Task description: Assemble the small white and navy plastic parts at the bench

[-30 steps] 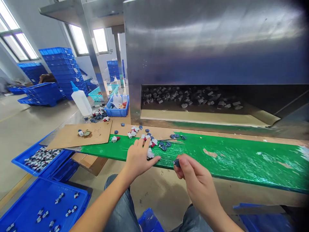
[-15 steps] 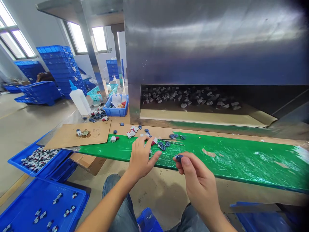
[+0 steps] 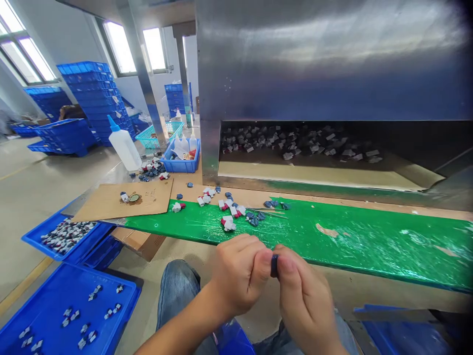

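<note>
A small dark blue piece (image 3: 274, 266) is pinched between my two thumbs and curled fingers, in front of the bench edge. My left hand (image 3: 242, 273) is closed on its left side, and my right hand (image 3: 305, 296) is closed on its right side. Most of the piece is hidden by the fingers. Beyond my hands, white and red pieces (image 3: 228, 223) lie on the green bench surface (image 3: 362, 236), beside several dark blue pieces (image 3: 253, 219) and thin metal sticks.
A metal housing (image 3: 325, 64) with many pieces inside stands behind the bench. Cardboard (image 3: 158, 204), a white bottle (image 3: 125, 150) and a small blue basket (image 3: 181, 164) are at the left. Blue trays (image 3: 118, 325) with pieces lie lower left.
My left hand has moved down and right from the bench pieces to meet my right hand, closing on the dark blue piece. The camera view has shifted slightly.
</note>
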`<action>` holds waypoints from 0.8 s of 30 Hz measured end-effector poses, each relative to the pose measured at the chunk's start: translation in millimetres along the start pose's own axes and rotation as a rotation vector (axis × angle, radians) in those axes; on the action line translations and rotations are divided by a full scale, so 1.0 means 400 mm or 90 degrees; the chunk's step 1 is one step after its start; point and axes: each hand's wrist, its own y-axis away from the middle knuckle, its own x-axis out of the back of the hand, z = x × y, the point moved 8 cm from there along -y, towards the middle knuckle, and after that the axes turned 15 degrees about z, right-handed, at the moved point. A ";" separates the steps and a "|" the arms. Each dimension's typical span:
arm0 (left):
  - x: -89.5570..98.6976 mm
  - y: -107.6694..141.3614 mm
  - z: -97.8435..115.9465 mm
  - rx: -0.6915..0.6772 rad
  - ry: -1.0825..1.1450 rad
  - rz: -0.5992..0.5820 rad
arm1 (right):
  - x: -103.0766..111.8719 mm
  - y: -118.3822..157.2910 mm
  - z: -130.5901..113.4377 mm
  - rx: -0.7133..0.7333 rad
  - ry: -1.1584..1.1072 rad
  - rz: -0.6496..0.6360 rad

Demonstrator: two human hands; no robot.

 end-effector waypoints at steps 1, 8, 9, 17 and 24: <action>0.000 -0.001 -0.002 0.002 0.011 -0.003 | -0.004 0.002 0.020 -0.087 -0.030 -0.009; 0.014 -0.014 0.030 -0.215 -0.103 -0.009 | -0.061 0.049 0.084 -0.569 -0.277 -0.135; 0.015 -0.013 0.035 -0.244 -0.114 -0.011 | -0.067 0.055 0.084 -0.595 -0.295 -0.153; 0.020 0.003 -0.061 0.203 0.056 -0.091 | -0.010 0.010 0.039 -0.182 -0.055 -0.066; 0.043 0.011 -0.038 0.311 0.096 -0.156 | 0.001 -0.008 -0.044 0.094 0.054 -0.055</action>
